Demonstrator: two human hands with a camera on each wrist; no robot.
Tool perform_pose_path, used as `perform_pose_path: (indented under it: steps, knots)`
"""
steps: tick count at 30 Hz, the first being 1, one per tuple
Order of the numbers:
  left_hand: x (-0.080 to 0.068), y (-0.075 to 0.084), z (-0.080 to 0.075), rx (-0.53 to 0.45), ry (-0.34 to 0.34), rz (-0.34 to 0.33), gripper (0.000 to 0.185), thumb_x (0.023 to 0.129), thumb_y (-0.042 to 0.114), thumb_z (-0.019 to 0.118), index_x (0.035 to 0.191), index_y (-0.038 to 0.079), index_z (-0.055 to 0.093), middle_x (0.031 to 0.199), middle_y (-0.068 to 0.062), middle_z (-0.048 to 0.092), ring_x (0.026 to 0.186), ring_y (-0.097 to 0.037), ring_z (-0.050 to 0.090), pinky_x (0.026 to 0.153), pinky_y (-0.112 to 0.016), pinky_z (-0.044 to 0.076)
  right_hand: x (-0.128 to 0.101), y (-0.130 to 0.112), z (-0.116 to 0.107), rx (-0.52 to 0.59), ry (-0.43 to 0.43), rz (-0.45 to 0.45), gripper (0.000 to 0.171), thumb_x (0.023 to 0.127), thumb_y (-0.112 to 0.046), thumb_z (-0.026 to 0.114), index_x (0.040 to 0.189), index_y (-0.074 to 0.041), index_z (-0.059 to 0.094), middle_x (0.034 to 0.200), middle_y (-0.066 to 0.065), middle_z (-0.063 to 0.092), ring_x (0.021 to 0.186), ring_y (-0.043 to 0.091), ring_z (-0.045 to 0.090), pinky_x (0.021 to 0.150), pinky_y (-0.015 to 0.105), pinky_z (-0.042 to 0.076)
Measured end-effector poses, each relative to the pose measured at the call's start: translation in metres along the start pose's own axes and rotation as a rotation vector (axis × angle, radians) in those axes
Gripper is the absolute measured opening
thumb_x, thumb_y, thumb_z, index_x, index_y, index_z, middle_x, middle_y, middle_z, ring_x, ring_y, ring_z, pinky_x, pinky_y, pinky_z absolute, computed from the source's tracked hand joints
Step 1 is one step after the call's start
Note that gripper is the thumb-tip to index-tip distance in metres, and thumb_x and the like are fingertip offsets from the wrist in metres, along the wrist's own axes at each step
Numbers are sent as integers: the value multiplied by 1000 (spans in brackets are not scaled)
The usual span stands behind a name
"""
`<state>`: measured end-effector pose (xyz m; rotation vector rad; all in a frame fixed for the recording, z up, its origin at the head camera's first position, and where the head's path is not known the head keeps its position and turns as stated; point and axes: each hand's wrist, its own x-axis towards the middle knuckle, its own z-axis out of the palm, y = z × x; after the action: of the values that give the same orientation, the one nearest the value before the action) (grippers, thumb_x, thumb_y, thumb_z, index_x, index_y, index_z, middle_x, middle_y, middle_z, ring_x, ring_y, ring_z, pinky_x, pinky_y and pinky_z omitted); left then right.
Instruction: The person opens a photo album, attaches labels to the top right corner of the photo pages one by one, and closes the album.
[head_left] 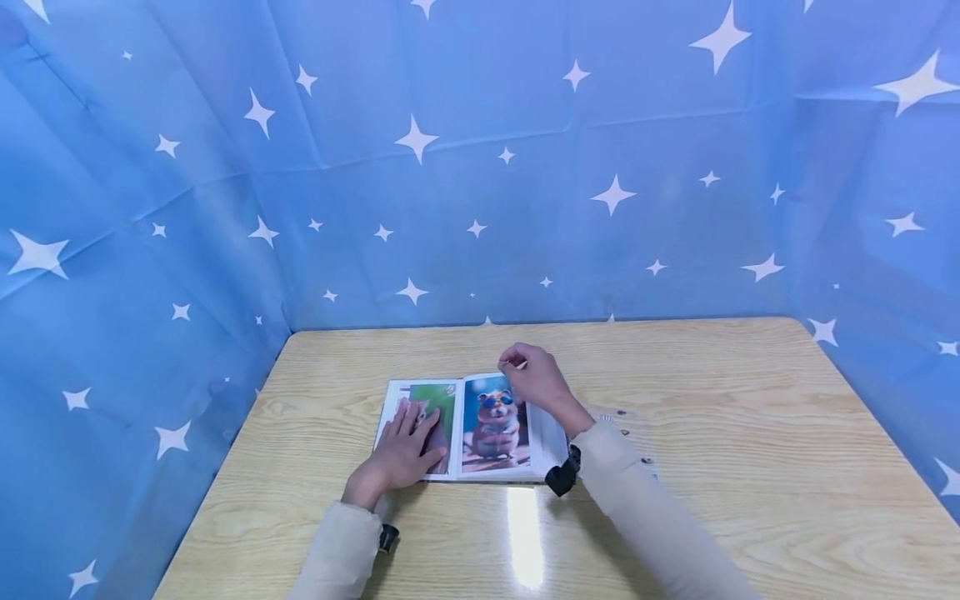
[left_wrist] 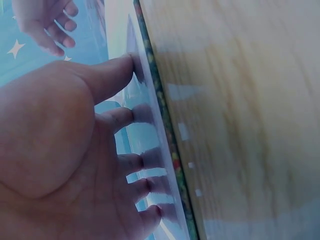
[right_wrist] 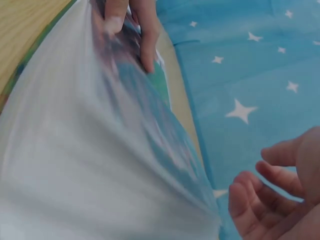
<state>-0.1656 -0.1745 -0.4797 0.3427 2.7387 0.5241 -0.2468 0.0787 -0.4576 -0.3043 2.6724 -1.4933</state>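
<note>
An open photo album [head_left: 551, 446] lies on the table. Its right page shows a photo of a hamster in sunglasses [head_left: 495, 425]; the left page carries a photo with a green background [head_left: 442, 404]. My left hand [head_left: 405, 450] rests on the left page, fingers spread and fingertips on the glossy surface, covering much of that picture. Over the upper right corner of the right page is my right hand [head_left: 536, 379]. In the right wrist view its fingers [right_wrist: 272, 192] bend loosely beside the fanned pages [right_wrist: 95, 165], apart from them and holding nothing.
A clear sheet with small printed stickers [head_left: 625, 432] lies right of the album, partly under the right forearm. The wooden table [head_left: 750, 433] meets a blue star-patterned curtain [head_left: 525, 233] at the back and sides. Black straps [head_left: 564, 473] circle both wrists.
</note>
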Motion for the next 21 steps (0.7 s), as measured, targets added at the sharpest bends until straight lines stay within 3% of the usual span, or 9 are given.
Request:
perform_pose_path:
  steps: [13, 21]
  knots:
    - [2, -1, 2, 7, -3, 7, 65, 103, 40, 49, 157, 10, 29, 164, -23, 9, 151, -43, -1, 118, -64, 10, -19, 28, -38, -79, -13, 20, 13, 101, -18, 58, 107, -10, 67, 102, 6, 66, 91, 20, 59, 75, 34, 50]
    - [0, 0, 3, 0, 4, 5, 64, 103, 39, 50, 156, 10, 29, 164, -23, 9, 151, -43, -1, 118, -64, 9, -35, 53, -62, -146, -96, -30, 20, 99, -17, 59, 114, -6, 65, 106, 7, 65, 100, 24, 61, 86, 42, 52]
